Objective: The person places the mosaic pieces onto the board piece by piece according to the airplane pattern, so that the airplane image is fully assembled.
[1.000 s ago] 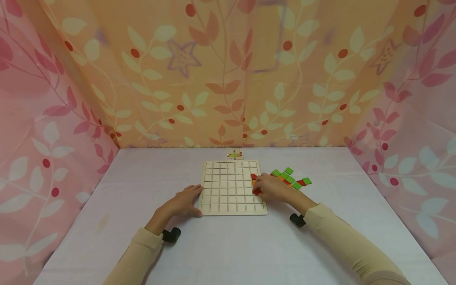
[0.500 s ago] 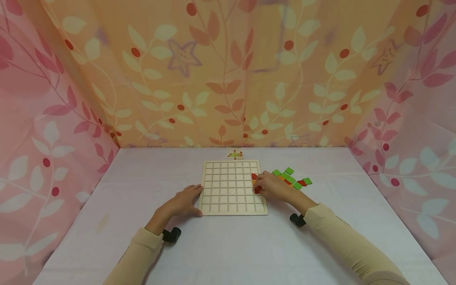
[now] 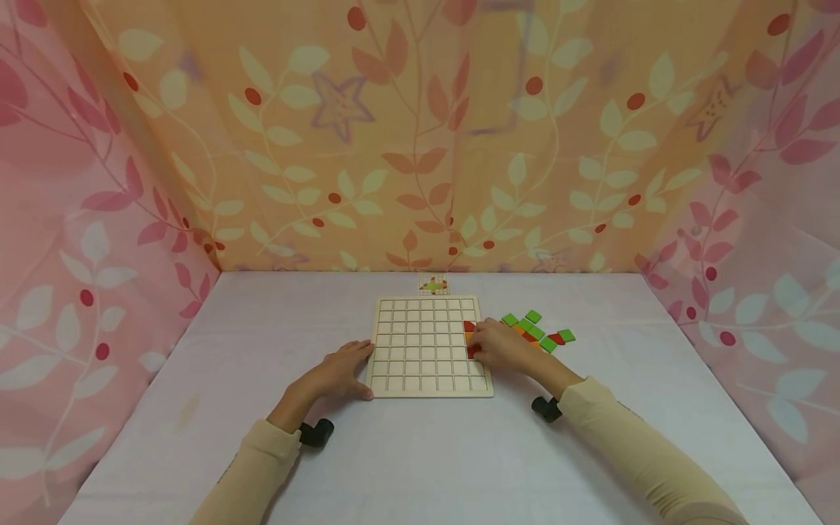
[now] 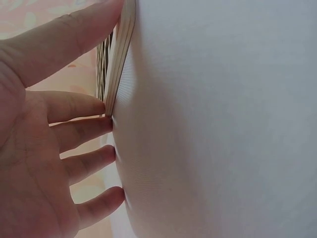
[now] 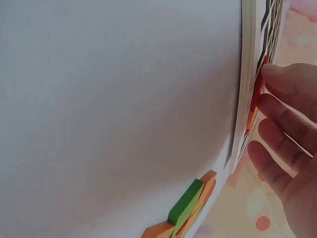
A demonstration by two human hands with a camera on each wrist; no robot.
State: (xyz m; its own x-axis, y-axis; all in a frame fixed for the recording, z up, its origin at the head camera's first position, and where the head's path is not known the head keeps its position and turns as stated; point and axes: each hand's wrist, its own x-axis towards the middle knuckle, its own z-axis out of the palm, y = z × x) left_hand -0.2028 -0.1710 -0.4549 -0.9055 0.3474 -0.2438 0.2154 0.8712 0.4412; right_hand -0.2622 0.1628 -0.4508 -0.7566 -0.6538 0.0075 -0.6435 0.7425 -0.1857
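A pale wooden board (image 3: 420,370) with a grid of square cells lies on the table. My left hand (image 3: 337,370) rests at its left edge, fingers spread and fairly straight; in the left wrist view the thumb touches the board's side (image 4: 120,64). On the right edge, my right hand (image 3: 504,346) has thumb and index finger at either end of a red tile (image 5: 258,87) lying in the grid. Beyond it in the same column sit an orange tile (image 5: 251,119) and another red tile (image 3: 469,326), partly hidden by the fingers in the head view.
Right of the board lies a loose cluster of green tiles (image 3: 526,326), with orange and red tiles (image 3: 556,339) among them. A small pattern card (image 3: 433,284) lies behind the board. Floral cloth walls (image 3: 420,146) enclose the white table (image 3: 262,313) at the back and sides.
The right fingers have shifted slightly at the near red tile, which now lies flatter and in line with the column. The left hand and board have stayed put.
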